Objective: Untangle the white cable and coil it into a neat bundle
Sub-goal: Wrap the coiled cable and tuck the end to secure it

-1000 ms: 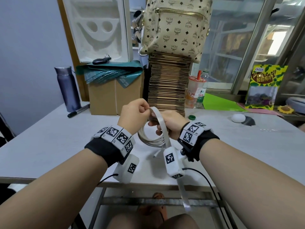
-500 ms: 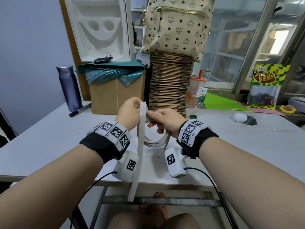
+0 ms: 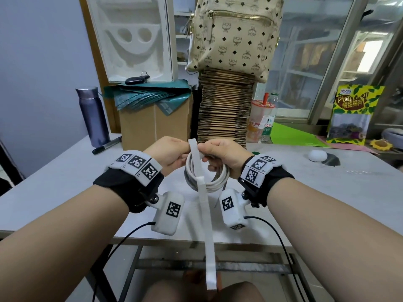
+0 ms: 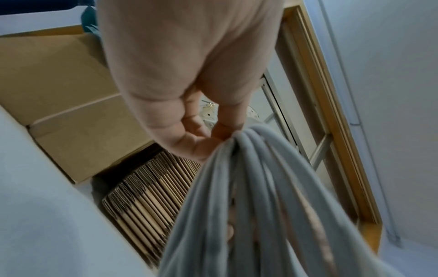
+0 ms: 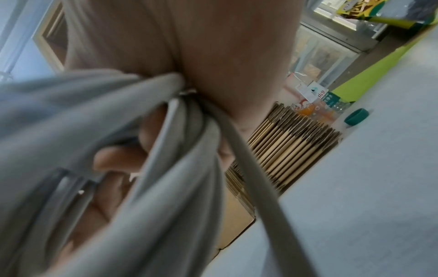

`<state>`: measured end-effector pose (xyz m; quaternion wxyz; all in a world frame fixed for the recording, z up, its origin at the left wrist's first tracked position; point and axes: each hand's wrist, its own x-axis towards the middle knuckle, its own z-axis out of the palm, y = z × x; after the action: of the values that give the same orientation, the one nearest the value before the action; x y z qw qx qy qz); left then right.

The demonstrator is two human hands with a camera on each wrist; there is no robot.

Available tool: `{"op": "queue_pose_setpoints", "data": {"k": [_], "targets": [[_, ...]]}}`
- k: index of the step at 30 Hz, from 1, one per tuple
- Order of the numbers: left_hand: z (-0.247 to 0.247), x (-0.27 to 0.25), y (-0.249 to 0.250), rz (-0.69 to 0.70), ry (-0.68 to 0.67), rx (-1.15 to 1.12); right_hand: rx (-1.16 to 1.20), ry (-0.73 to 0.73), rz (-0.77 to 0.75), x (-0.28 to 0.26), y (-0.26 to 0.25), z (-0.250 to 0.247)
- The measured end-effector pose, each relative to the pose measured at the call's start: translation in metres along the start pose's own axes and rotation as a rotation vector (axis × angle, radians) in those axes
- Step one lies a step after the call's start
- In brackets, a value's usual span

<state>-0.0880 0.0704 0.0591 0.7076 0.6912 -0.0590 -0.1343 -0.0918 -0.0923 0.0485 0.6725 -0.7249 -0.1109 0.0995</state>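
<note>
Desk: grey top, carrying a cardboard box and a stack of flat cardboard at the back.
Cable: white, coiled in several loops, held upright above the desk between both hands.
Strap: flat white band lying across the coil's top, its long end hanging down past the desk's edge.
Left hand: pinches the coil's top beside the strap.
Right hand: fingers curled round the loops.

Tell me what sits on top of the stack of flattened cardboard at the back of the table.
A cream patterned backpack rests on the cardboard stack. Its base covers the stack's top, so anything lying between them cannot be seen.
</note>
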Motion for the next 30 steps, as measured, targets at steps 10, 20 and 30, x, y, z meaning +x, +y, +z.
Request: {"op": "queue_pose_setpoints", "data": {"k": [10,20,30], "targets": [[0.000,0.001,-0.008,-0.200,0.003,-0.122,0.128,-0.089,-0.052,0.003,-0.004,0.003],[0.005,-0.003,-0.009,0.039,0.152,0.008,0.161,0.002,-0.079,0.005,0.004,0.002],[0.013,-0.007,-0.008,0.071,0.103,-0.304,0.240,0.048,-0.086,0.008,0.008,0.006]]}}
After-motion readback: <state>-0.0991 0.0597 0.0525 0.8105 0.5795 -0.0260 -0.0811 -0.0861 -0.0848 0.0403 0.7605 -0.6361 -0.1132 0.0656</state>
